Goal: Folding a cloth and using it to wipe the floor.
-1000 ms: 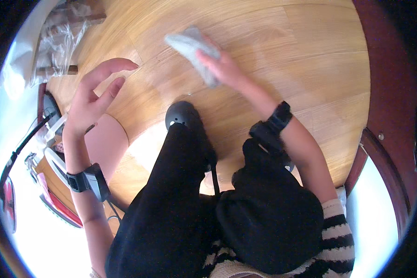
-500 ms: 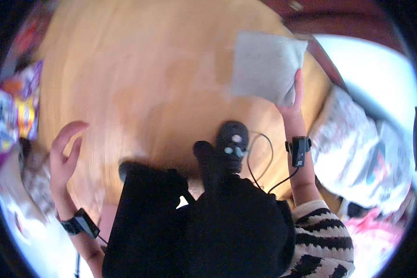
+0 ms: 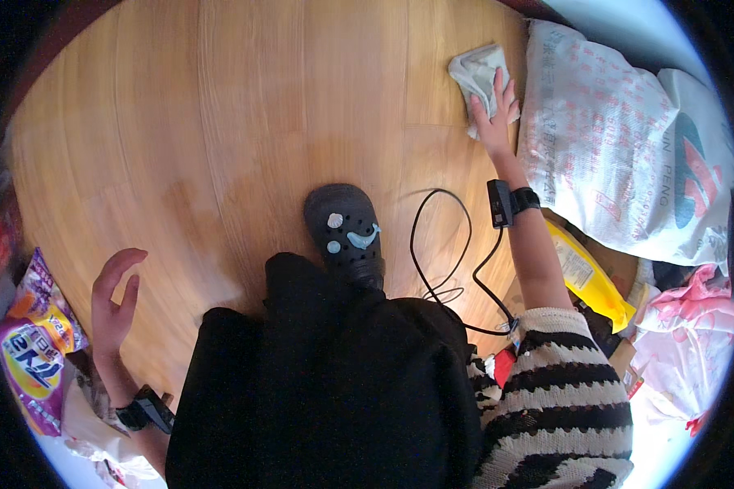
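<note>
At far left, a glossy purple-and-orange plastic packet [image 3: 34,371] stands at the edge of a light brown wood-plank floor [image 3: 253,98]. Just to its right, the person's left hand [image 3: 116,314] hangs with nothing in its grasp, forefinger curled and thumb parted from it; the remaining fingers are hidden. A black box-shaped device on a strap [image 3: 147,410] circles that wrist. At centre, legs in loose black trousers [image 3: 326,391] fold toward the camera above a dark grey perforated clog [image 3: 322,208] decorated with pale shell and whale charms. A thin black cable [image 3: 413,236] loops beside the shoe.

Upper right, a folded pale grey cloth [image 3: 467,72] lies on the planks under the right hand [image 3: 493,126], whose fingers spread over it. A second black strapped device [image 3: 499,205] sits on this wrist, above a black-and-cream striped knit sleeve [image 3: 559,383]. Just beyond the cloth, a bulky white woven sack with faint red print [image 3: 595,130] fills the corner; whether the two touch cannot be told. Below it lie a bright yellow plastic packet [image 3: 589,277] and, at far right, a crumpled pink-and-white plastic bag [image 3: 681,334].
</note>
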Motion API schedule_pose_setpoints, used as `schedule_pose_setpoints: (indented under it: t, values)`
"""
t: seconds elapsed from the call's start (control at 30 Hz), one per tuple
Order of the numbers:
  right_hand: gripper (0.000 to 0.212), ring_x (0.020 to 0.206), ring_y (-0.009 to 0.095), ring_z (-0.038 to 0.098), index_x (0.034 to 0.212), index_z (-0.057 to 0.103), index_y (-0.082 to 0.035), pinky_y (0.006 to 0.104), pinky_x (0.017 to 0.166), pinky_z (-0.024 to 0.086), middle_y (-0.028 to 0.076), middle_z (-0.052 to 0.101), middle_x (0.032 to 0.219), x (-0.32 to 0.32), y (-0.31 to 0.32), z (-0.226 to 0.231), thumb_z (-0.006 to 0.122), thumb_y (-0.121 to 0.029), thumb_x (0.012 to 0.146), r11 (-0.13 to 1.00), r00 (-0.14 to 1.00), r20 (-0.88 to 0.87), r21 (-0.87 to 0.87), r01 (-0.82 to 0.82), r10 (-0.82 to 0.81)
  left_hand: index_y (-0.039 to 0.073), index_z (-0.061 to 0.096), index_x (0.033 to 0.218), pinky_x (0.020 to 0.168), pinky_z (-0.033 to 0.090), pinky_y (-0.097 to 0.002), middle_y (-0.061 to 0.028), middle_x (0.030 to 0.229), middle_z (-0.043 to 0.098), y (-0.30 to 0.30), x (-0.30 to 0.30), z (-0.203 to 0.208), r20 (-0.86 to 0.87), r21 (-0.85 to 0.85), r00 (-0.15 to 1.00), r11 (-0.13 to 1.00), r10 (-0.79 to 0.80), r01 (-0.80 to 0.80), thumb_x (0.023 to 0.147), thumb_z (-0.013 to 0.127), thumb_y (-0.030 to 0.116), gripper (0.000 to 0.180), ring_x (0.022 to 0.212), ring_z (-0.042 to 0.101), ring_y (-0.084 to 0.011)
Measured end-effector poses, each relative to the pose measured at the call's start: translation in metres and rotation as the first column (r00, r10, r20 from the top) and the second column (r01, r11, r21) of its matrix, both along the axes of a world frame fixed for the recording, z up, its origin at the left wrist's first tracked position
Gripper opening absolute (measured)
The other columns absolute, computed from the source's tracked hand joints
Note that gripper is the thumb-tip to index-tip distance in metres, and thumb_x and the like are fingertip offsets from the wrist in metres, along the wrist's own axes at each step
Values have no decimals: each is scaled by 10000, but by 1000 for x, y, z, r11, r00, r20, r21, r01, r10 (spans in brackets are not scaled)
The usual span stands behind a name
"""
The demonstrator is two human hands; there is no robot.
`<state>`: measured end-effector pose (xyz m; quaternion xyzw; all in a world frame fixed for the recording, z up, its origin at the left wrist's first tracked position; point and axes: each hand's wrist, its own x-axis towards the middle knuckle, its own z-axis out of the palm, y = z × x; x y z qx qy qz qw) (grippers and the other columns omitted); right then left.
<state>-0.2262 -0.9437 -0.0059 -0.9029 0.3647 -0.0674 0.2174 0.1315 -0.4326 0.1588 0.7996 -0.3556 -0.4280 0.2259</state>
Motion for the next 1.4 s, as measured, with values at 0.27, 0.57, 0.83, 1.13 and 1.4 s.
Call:
schedule_pose_setpoints:
  t: [0.27,0.57,0.83,1.13,1.4]
  values:
    - [880,1377,397,-59,1454,65,-74,546,1055,-98,257,51,1483,43,54,-5,513,-521,842,956,960,60,126,265,-274,-23,588,1045,944,390,-314,-114,1078,610,11,-17,-6,-20,27,996,996,87,-87,835,485,-13,234,1068,548,-224]
    - [882,1331,469,-170,1412,192,-2,672,979,-114,207,-71,1498,162,231,-1,501,-575,817,910,924,-100,239,-338,369,-33,582,1058,951,382,-308,-117,1075,611,-2,-10,-3,9,-31,998,998,64,-63,821,469,-45,263,1070,545,-224]
    - [703,1380,364,52,1300,452,-26,559,1084,52,219,291,1428,210,287,33,438,-577,864,376,906,296,836,-399,302,-24,581,1066,976,363,-321,-118,1103,603,-11,-20,-3,23,-62,996,995,82,-81,823,472,-30,267,1099,532,-236]
    - [636,1155,233,487,1326,355,26,346,982,388,150,465,1283,97,122,113,489,-441,915,394,867,79,908,141,-492,-16,579,1051,966,373,-329,-128,1103,595,11,-28,-4,-8,-65,981,979,194,-194,800,484,-47,271,1094,532,-257]
    - [609,1205,224,430,1314,383,30,351,1005,323,184,445,1304,22,35,55,515,-405,909,585,774,45,682,438,-632,1,575,1046,976,370,-344,-130,1148,571,2,-30,-7,30,-152,983,973,182,-176,791,495,-77,279,1134,507,-275]
